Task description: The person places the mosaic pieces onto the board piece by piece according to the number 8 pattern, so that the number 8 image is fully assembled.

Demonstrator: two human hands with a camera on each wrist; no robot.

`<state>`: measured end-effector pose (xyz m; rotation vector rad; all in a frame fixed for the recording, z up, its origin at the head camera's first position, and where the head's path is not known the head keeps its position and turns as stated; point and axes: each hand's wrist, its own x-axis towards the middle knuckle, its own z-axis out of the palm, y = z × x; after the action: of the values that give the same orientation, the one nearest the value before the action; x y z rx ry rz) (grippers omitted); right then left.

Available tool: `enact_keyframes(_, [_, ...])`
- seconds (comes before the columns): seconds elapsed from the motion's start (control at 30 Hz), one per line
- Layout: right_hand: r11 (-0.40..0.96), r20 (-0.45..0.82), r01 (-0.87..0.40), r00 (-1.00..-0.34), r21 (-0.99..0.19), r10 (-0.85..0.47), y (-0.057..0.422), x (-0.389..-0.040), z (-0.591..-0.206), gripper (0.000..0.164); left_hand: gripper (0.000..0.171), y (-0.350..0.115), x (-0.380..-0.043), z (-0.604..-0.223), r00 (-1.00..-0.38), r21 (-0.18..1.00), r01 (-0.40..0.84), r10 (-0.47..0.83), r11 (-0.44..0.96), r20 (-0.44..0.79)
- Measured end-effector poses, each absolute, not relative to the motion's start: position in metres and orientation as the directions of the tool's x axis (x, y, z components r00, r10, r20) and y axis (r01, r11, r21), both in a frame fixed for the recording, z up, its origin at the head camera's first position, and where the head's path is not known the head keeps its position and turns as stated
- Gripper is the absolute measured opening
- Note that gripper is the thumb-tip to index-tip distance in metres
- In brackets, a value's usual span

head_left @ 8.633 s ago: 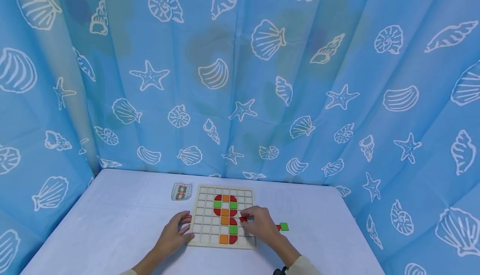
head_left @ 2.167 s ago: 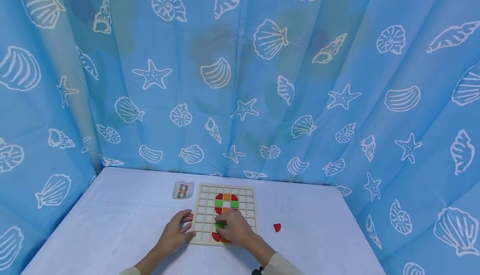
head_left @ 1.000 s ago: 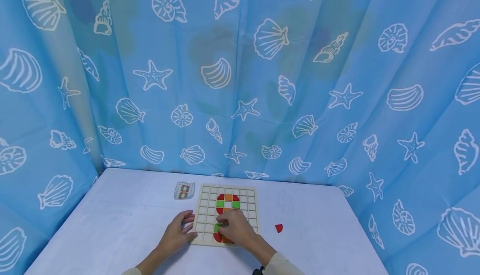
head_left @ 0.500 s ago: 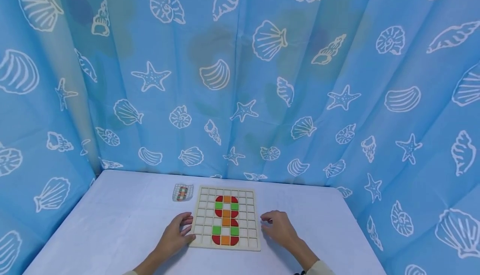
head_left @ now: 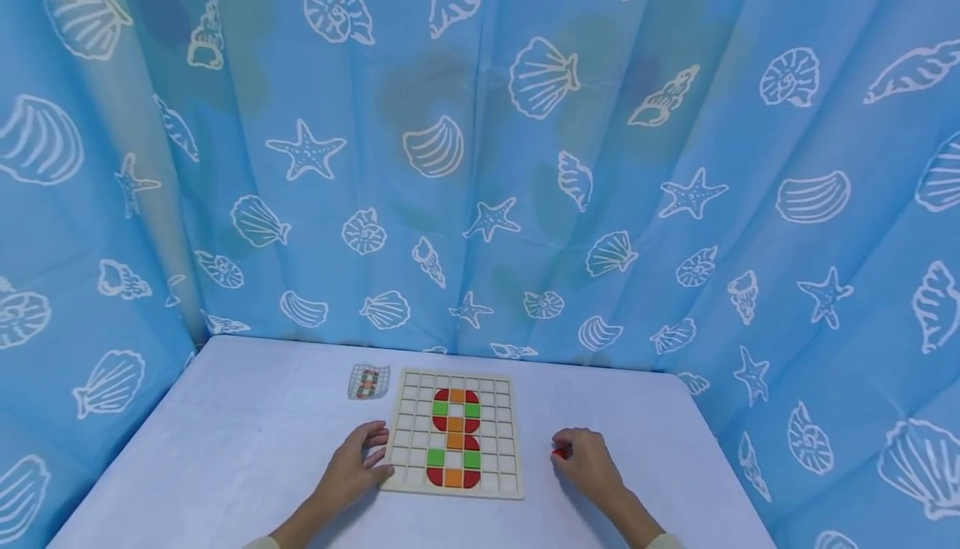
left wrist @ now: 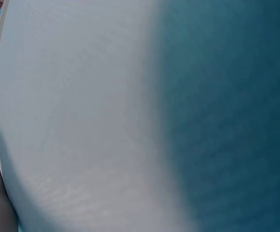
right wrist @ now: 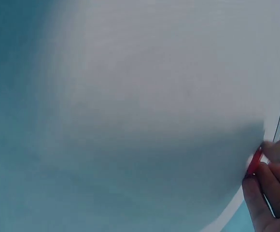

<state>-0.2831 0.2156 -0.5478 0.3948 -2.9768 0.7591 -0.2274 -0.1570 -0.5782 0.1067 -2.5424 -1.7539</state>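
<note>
A pale square board (head_left: pixel 498 449) with a raised grid lies flat on the table. Red quarter-round tiles (head_left: pixel 471 478), orange square tiles (head_left: pixel 454 424) and green square tiles (head_left: pixel 436 456) fill part of it in a figure-like pattern. My left hand (head_left: pixel 351 467) rests at the board's left edge, thumb against the near corner and fingers loosely bent. To the right of the board my right hand (head_left: pixel 588 461) pinches a red quarter-round tile (right wrist: pixel 254 162) between thumb and fingers, close over the cloth. Most of that tile is hidden in the head view.
A small clear sheet (head_left: pixel 367 382) with a printed grid and a coloured pattern lies behind the board, to its left. White cloth (head_left: pixel 247 424) covers the table. A blue shell-print curtain (head_left: pixel 480 157) closes off the back and sides.
A green tile and a red tile have joined the board's lower left pattern. My right hand has moved off the board to the right and taken hold of the loose red tile. The left hand stays put.
</note>
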Motion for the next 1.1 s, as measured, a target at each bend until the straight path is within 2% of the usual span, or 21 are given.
enact_keyframes(0.17, [0.825, 0.147, -0.338, -0.941, -0.452, -0.305, 0.215, -0.285, -0.548, 0.03, 0.07, -0.157, -0.228, -0.579, -0.996, 0.925, -0.024, -0.093, 0.38, 0.013])
enact_keyframes(0.27, [0.832, 0.141, -0.314, -0.949, -0.458, -0.281, 0.215, -0.286, -0.547, 0.033, 0.07, -0.156, -0.228, -0.578, -0.995, 0.922, -0.032, -0.099, 0.387, 0.006])
enact_keyframes(0.43, [0.867, 0.09, -0.228, -0.974, -0.443, -0.21, 0.214, -0.286, -0.547, 0.029, 0.07, -0.156, -0.227, -0.577, -0.996, 0.92, -0.031, -0.087, 0.391, 0.004])
enact_keyframes(0.6, [0.85, 0.1, -0.265, -0.964, -0.455, -0.247, 0.216, -0.284, -0.547, 0.029, 0.07, -0.156, -0.227, -0.577, -0.996, 0.924, -0.041, -0.093, 0.38, -0.006])
enact_keyframes(0.87, [0.856, 0.093, -0.227, -0.974, -0.465, -0.208, 0.219, -0.283, -0.547, 0.029, 0.07, -0.154, -0.227, -0.578, -0.996, 0.921, -0.022, -0.084, 0.388, 0.012])
enact_keyframes(1.1, [0.857, 0.15, -0.278, -0.96, -0.435, -0.235, 0.204, -0.286, -0.548, 0.024, 0.07, -0.155, -0.228, -0.578, -0.995, 0.925, -0.037, -0.099, 0.379, 0.001])
